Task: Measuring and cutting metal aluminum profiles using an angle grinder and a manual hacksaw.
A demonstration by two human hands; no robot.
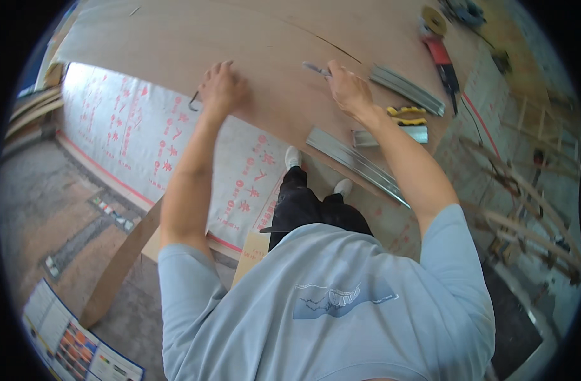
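Note:
My left hand (224, 90) is over the near left edge of a large brown board (258, 32), its spread fingers slightly blurred. Right beside it a small dark hooked piece (194, 101) shows at the edge; whether the hand touches it is unclear. Farther right, my right hand (350, 90) is closed round a slim grey-blue, pen-like tool (316, 68) that points to the left above the board. Its exact kind cannot be made out.
Metal channels (408, 90) and yellow-and-black handled pliers or snips (406, 115) lie to the right, with another channel (357, 166) along the near edge. A red angle grinder (439, 57) rests beyond. White printed sheeting (138, 124) is at left; wooden frames (525, 190) stand right.

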